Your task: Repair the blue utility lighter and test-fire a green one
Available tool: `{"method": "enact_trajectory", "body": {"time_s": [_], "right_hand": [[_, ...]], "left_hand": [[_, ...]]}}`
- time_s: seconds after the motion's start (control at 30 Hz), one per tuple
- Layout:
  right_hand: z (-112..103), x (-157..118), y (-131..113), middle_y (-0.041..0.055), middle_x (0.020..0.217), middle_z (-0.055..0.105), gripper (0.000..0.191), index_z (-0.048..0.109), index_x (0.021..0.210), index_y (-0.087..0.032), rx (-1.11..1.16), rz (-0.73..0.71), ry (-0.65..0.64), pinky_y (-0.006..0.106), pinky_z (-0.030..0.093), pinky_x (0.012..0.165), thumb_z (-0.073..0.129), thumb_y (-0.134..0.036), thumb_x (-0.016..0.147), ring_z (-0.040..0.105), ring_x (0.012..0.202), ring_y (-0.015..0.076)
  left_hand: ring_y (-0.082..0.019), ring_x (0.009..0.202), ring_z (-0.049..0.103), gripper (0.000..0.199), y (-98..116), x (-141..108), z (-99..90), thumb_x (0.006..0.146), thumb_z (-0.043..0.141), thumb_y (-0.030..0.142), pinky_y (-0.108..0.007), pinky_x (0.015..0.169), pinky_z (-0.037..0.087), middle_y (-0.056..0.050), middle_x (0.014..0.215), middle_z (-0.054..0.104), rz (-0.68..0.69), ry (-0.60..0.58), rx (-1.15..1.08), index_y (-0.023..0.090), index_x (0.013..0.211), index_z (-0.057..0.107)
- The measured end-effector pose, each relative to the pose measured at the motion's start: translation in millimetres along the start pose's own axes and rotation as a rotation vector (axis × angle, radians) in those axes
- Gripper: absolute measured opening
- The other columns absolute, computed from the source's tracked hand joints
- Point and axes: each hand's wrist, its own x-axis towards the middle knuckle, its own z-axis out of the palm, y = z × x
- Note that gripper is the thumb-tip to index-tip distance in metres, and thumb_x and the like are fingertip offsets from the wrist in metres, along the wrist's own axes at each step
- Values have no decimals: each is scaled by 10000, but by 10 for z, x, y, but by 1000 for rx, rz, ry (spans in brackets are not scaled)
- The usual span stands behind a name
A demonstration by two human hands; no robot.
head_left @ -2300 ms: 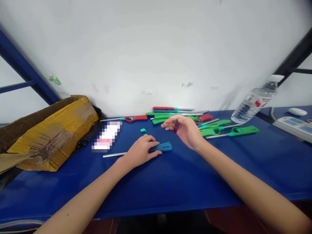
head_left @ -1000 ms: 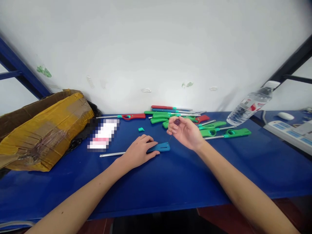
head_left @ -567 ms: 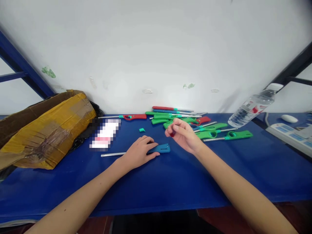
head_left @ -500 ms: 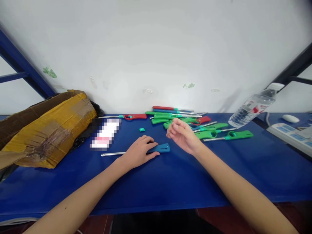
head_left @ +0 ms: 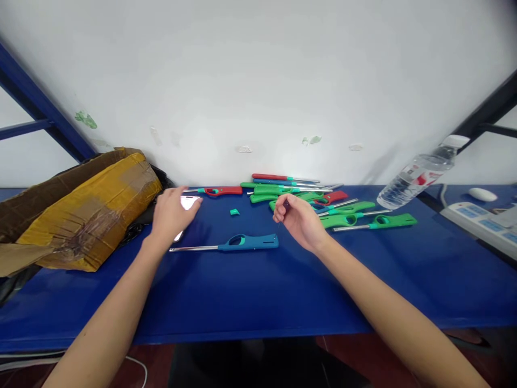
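My left hand (head_left: 172,213) is over a phone (head_left: 189,202) with a bright screen, fingers spread and covering much of it; whether it touches the phone I cannot tell. A blue gas lighter (head_left: 250,242) lies flat in front of me, its metal tube pointing left. Just right of its handle end, my right hand (head_left: 299,221) is raised with curled fingers, closed on a thin tool with a dark end (head_left: 286,205); its exact kind is unclear. A small green plastic piece (head_left: 235,212) lies behind the blue lighter.
Several green, red and blue lighters (head_left: 283,189) are piled by the wall. One red lighter (head_left: 226,191) lies behind the phone. A taped cardboard box (head_left: 92,215) is at left. A water bottle (head_left: 416,178), a power strip (head_left: 480,223) and a white mouse (head_left: 482,194) are at right.
My left hand has let go of the blue lighter and moved left onto or over the phone. The blue lighter now lies uncovered. My right hand has hardly moved.
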Motion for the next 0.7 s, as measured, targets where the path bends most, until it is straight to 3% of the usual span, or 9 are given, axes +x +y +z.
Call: {"method": "enact_trajectory", "body": {"time_s": [0.07, 0.17, 0.3, 0.43, 0.6, 0.7], "right_hand": [[2, -12, -3, -5, 689, 519, 243, 691, 754, -200, -38, -10, 9, 291, 438, 620, 697, -436, 814, 491, 647, 136], [-7, -31, -11, 25, 792, 636, 230, 702, 738, -201, -87, -21, -19, 296, 468, 696, 747, -424, 777, 582, 753, 153], [-18, -49, -11, 25, 785, 686, 201, 711, 780, -208, -105, -33, -99, 303, 489, 729, 738, -406, 805, 640, 781, 161], [-33, -57, 5, -9, 667, 638, 213, 691, 793, -205, -178, -73, -119, 278, 457, 589, 722, -414, 824, 566, 590, 120], [-103, -65, 48, -2, 657, 632, 214, 703, 824, -196, -294, -112, -119, 281, 443, 552, 725, -409, 818, 537, 561, 120], [-116, -57, 65, -11, 636, 596, 225, 697, 809, -202, -261, -134, -49, 286, 426, 573, 725, -425, 813, 514, 575, 121]], "left_hand": [[-418, 1259, 472, 803, -224, 65, -18, 819, 560, 620, -513, 1016, 409, -235, 1355, 516, -124, -100, 122, 78, 1399, 438], [-447, 1234, 493, 970, -391, 82, 32, 759, 561, 707, -498, 966, 441, -278, 1334, 517, -171, -239, 203, 46, 1439, 357], [-447, 1143, 556, 907, -369, 75, 98, 757, 546, 691, -468, 874, 481, -281, 1254, 577, -176, -311, 277, 36, 1369, 409], [-446, 1084, 579, 811, -329, 62, 80, 761, 527, 679, -464, 811, 498, -279, 1174, 613, -225, -329, 311, 34, 1252, 491], [-452, 1090, 569, 804, -386, 45, 45, 759, 554, 661, -487, 828, 493, -281, 1175, 598, -233, -331, 317, 38, 1265, 493], [-465, 1146, 527, 797, -283, 6, 45, 791, 557, 642, -528, 892, 466, -274, 1247, 553, -152, -228, 300, 66, 1335, 469]]}}
